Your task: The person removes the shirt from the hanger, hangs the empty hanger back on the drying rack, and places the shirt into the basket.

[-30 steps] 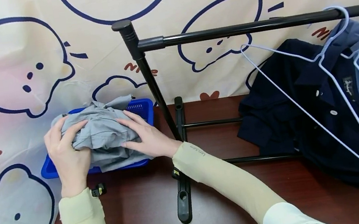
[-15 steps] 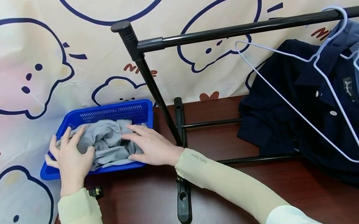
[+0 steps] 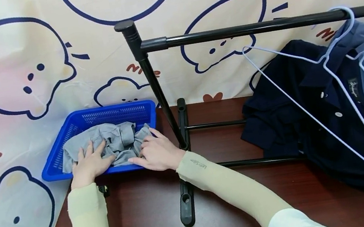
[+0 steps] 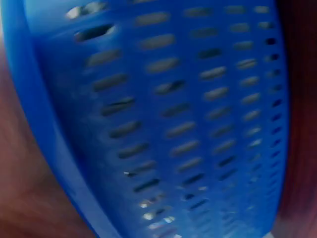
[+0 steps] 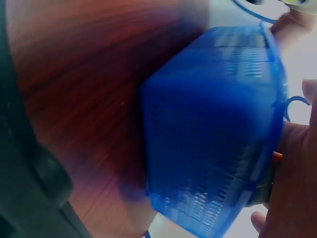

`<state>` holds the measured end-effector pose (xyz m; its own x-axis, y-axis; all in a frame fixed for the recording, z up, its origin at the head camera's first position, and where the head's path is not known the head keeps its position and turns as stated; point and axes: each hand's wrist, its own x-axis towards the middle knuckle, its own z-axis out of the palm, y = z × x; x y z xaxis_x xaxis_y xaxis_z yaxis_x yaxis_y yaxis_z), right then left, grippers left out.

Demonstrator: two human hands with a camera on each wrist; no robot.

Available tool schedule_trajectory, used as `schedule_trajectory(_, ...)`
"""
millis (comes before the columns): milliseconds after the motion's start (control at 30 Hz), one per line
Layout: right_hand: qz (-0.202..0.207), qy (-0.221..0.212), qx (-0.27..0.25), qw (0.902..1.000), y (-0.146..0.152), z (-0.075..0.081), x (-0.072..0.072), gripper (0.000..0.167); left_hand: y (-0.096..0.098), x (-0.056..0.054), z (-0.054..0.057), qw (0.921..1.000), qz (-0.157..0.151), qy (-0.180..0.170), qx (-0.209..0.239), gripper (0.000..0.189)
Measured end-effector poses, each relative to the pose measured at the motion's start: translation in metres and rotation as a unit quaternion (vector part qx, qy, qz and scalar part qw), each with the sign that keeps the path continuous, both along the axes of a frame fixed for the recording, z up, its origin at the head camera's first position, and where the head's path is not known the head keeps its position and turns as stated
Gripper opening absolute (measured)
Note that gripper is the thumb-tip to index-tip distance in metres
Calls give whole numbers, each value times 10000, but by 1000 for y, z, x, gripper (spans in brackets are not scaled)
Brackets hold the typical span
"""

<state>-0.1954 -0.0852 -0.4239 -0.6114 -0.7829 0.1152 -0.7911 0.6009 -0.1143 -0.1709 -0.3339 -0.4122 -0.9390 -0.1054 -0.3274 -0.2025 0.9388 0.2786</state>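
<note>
Your left grip (image 3: 90, 167) rests spread on grey cloth (image 3: 102, 134) inside the blue basket (image 3: 115, 115) in the head view; whether your right grip (image 3: 157, 153) pinches it can't be told. Left wrist view: the blue basket's slots. Right wrist view: table (image 5: 94, 104) beside it.

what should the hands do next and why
Probably lift the left hand and right hand away from the grey cloth: what shows of it already lies bunched inside the blue basket, and both hands reach over the near rim.
</note>
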Motion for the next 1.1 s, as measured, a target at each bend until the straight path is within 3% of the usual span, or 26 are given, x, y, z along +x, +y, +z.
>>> schedule_trajectory(167,-256,78,361,9990,-4,-4,-7,64,-3,-7,2,9992,7,-402,85,95)
schedule_trajectory(333,-318,26,661,9973,-5,-2,-9,56,-3,-10,-2,9991,-62,-420,30,97)
schedule_trajectory(600,-452,-213,844,9952,3,4,-7,49,7,-9,-9,9998,-80,-126,-135,96)
schedule_trajectory(967,-439,-328,543,9970,21,4,-3,38,30,-7,-15,9987,9,419,-280,91)
schedule_trajectory(1100,-361,-127,189,9991,21,2,-2,30,34,-2,-16,9956,175,898,-192,87)
